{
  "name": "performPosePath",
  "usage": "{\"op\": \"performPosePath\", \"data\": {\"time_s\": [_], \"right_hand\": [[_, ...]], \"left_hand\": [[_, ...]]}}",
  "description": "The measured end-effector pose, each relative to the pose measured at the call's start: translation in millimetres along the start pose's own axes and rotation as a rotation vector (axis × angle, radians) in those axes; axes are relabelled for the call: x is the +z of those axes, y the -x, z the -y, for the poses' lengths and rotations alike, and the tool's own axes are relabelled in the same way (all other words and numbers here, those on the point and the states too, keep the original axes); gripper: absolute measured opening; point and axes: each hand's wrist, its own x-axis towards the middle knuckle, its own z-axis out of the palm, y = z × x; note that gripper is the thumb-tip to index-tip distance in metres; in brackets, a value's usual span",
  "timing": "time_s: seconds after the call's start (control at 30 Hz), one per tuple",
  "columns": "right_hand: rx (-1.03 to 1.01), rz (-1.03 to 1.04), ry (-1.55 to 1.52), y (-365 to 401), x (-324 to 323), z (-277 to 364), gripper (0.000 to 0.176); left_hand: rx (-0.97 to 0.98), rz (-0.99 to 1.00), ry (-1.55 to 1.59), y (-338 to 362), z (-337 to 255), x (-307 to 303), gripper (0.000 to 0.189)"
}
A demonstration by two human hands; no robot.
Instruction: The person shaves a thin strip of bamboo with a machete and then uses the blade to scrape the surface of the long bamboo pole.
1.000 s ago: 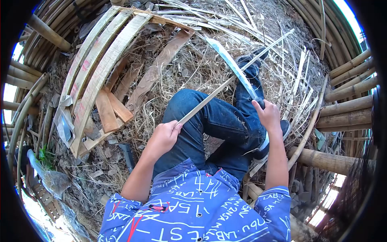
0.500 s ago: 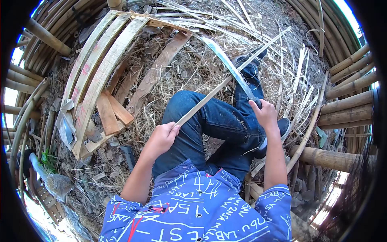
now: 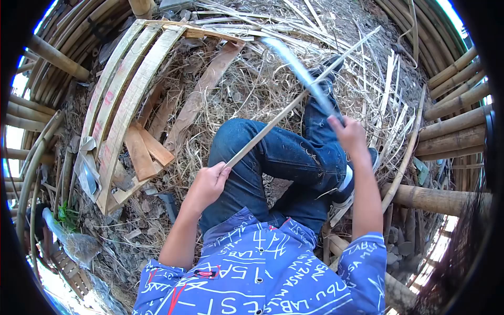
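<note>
In my left hand [image 3: 208, 182] is the near end of a long, thin bamboo strip [image 3: 278, 116], gripped above my bent knee. The strip slants up and away to the right, its far end beyond my foot. My right hand [image 3: 348, 137] is closed round the dark handle of a long-bladed machete [image 3: 302, 73], most of the handle hidden by the fingers. The blade, smeared by motion, points up and left and crosses the strip past its middle. Both lie over my jeans-clad legs [image 3: 268, 152].
A slatted wooden pallet [image 3: 131, 105] leans at the left, with short boards [image 3: 144, 152] beside it. Curly shavings [image 3: 252, 94] cover the ground, and split strips [image 3: 391, 89] lie at the right. Bamboo poles [image 3: 451, 134] wall both sides, and a thick pole [image 3: 436, 199] lies near my right elbow.
My right hand has shifted slightly right and up with the machete, whose blade is now blurred. My left hand keeps its hold on the bamboo strip, and the view has shifted a little.
</note>
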Motion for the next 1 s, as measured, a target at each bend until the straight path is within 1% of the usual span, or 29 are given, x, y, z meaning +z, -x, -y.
{"op": "performPosePath", "data": {"time_s": [0.07,0.1,0.2,0.3,0.37,0.43,0.47,0.5,0.53,0.57,0.63,0.7,0.73,0.77,0.83,0.9,1.0], "right_hand": [[0.044,-0.072,0.116,-15,-11,-22,0.06],[0.048,-0.103,0.18,-21,-7,-31,0.061],[0.018,-0.157,0.215,-20,-3,-39,0.063],[0.051,-0.103,0.174,-21,-10,-39,0.064],[0.041,-0.128,0.225,-21,-8,-41,0.065],[0.005,-0.116,0.269,-25,-12,-42,0.065],[-0.021,-0.18,0.281,-29,-8,-52,0.066],[-0.018,-0.185,0.285,-35,-13,-63,0.066],[0.129,-0.212,0.16,-43,-21,-77,0.067],[0.278,-0.235,0.031,-50,-28,-94,0.069],[0.295,-0.322,-0.058,-59,-40,-145,0.071],[0.257,-0.345,-0.01,-40,-58,-132,0.071],[0.237,-0.35,-0.014,-38,-56,-139,0.07],[0.239,-0.34,-0.019,-26,-58,-121,0.068],[0.242,-0.306,-0.054,-15,-46,-119,0.065],[0.166,-0.263,-0.113,3,-33,-91,0.061],[0.022,-0.197,-0.151,29,-10,-44,0.058]], "left_hand": [[0.042,-0.027,-0.03,-3,-2,0,0.028],[0.032,0.003,-0.043,-5,-4,-2,0.027],[0.02,0.046,-0.039,-10,-7,-7,0.026],[0.002,0.066,0.004,-6,-8,-10,0.027],[-0.019,0.104,0.025,-5,-5,-14,0.027],[0.014,0.111,0.044,-5,5,-14,0.026],[0.005,0.128,0.08,-2,10,-15,0.026],[-0.005,0.143,0.115,2,17,-18,0.026],[-0.065,0.18,0.126,11,30,-23,0.026],[-0.065,0.181,0.122,19,34,-26,0.026],[-0.07,0.19,0.041,34,39,-30,0.027],[-0.049,0.185,0.072,35,43,-26,0.027],[-0.057,0.207,0.09,31,47,-25,0.027],[-0.062,0.232,0.109,28,49,-23,0.027],[-0.053,0.227,0.124,25,51,-17,0.026],[-0.048,0.216,0.132,25,48,-13,0.026],[-0.082,0.157,0.059,29,36,-12,0.025]]}}
